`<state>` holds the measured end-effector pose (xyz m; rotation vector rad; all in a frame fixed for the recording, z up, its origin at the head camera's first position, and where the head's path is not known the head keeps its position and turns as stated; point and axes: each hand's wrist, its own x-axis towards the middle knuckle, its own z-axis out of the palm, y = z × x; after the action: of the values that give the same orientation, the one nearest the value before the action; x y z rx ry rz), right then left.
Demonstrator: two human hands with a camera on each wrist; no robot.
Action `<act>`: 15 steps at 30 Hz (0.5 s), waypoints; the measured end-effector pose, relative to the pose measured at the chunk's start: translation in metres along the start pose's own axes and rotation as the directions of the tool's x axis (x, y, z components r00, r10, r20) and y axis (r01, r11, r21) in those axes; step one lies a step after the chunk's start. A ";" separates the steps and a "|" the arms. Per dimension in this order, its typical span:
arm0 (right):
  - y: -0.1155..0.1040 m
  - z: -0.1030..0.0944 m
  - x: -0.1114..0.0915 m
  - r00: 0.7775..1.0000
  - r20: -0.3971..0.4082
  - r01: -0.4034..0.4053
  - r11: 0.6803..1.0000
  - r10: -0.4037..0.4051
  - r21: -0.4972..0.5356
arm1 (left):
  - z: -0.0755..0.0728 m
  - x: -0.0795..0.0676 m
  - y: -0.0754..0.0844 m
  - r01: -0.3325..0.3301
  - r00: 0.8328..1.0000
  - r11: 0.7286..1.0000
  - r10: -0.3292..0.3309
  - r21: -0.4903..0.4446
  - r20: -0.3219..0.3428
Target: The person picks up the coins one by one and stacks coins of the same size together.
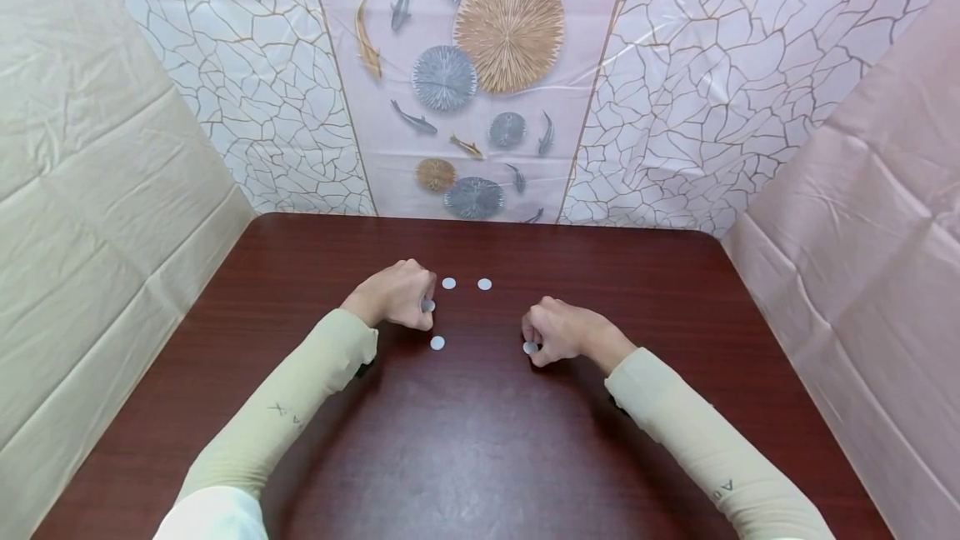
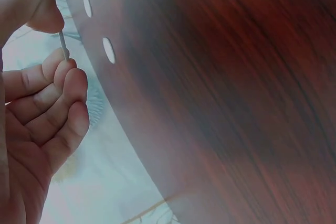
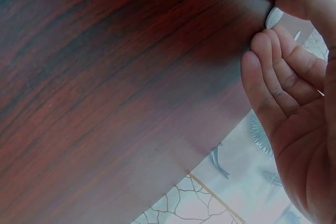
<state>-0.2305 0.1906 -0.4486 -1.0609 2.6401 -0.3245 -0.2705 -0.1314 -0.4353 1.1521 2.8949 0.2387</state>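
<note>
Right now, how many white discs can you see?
5: one white disc pinched in the left hand, one in the right hand, two side by side farther back on the table, one nearer. The hands may hide more.

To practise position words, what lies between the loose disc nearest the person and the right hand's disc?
In the head view, only bare tabletop separates the loose disc from the pinched disc in the right hand.

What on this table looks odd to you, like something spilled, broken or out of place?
Nothing stands out. Three white discs lie flat on the dark reddish table, with no spill or damage visible. The left hand pinches a fourth disc, and the right hand pinches a fifth disc.
</note>
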 end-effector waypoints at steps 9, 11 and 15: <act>0.000 -0.001 -0.001 1.000 0.000 -0.006 1.000 0.006 0.025 | 0.001 0.009 0.019 -0.043 0.999 0.999 0.043 0.008 -0.019; 0.000 -0.001 -0.001 1.000 0.001 -0.009 1.000 0.009 0.028 | 0.002 0.011 0.024 -0.047 0.999 0.999 0.047 0.009 -0.014; 0.001 0.000 -0.001 1.000 0.006 -0.027 0.999 0.026 0.027 | 0.001 0.015 0.035 -0.049 0.999 0.999 0.049 -0.005 0.004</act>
<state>-0.2302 0.1923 -0.4484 -1.0160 2.6347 -0.3499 -0.2571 -0.0963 -0.4310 1.2225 2.8634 0.2441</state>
